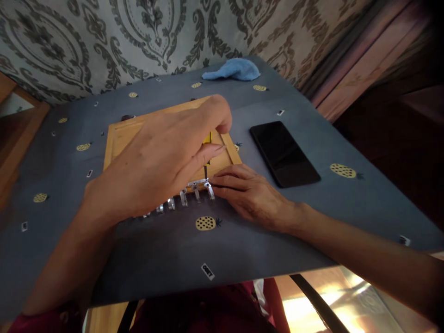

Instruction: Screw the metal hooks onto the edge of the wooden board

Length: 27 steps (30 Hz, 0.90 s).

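Several left fingers [221, 113] grip a yellow screwdriver [208, 138]; right fingers [229, 180] touch the hook rail [183, 198], hold unclear.

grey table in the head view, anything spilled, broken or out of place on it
Nothing clearly stands out: no spill or breakage shows on the table. The blue cloth lies crumpled at the far side, but that looks ordinary. The left hand hides much of the wooden board, so that part is unclear.

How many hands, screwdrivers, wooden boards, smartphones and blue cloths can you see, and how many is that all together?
Hands: 2 (left hand, right hand)
Screwdriver: 1
Wooden board: 1
Smartphone: 1
Blue cloth: 1
Total: 6
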{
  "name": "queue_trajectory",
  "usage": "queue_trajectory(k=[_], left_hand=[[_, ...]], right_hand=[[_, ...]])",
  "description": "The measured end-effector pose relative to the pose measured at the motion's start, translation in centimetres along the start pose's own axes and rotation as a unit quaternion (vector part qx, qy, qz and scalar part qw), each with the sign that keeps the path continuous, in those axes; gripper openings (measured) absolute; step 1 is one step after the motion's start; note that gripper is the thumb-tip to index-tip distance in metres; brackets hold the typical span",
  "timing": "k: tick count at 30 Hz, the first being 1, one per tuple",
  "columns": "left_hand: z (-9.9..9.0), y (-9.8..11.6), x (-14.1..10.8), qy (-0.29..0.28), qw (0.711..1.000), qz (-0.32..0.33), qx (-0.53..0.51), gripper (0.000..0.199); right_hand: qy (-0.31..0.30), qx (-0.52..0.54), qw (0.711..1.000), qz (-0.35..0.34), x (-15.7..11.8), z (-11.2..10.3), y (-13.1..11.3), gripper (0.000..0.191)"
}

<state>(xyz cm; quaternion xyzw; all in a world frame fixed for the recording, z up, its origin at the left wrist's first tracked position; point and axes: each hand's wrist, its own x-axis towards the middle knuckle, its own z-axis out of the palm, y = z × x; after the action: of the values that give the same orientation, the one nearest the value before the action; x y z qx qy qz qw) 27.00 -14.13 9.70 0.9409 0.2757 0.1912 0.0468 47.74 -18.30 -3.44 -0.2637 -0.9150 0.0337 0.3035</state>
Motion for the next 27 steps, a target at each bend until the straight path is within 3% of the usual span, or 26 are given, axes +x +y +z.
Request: queue_trajectory(k=[16,27], left_hand=[[0.67,-0.03,-0.04,-0.03,0.999,-0.019,-0.008,0.018],[0.99,0.65,0.4,-0.029,0.999,-0.013,-0.033,0.008]], right_hand=[[0.007,-0.003,1.0,0.009,0.14,0.1,-0.07,0.027],[0.004,0.007,1.0,-0.001,0.27,0.07,-0.06,0.025]])
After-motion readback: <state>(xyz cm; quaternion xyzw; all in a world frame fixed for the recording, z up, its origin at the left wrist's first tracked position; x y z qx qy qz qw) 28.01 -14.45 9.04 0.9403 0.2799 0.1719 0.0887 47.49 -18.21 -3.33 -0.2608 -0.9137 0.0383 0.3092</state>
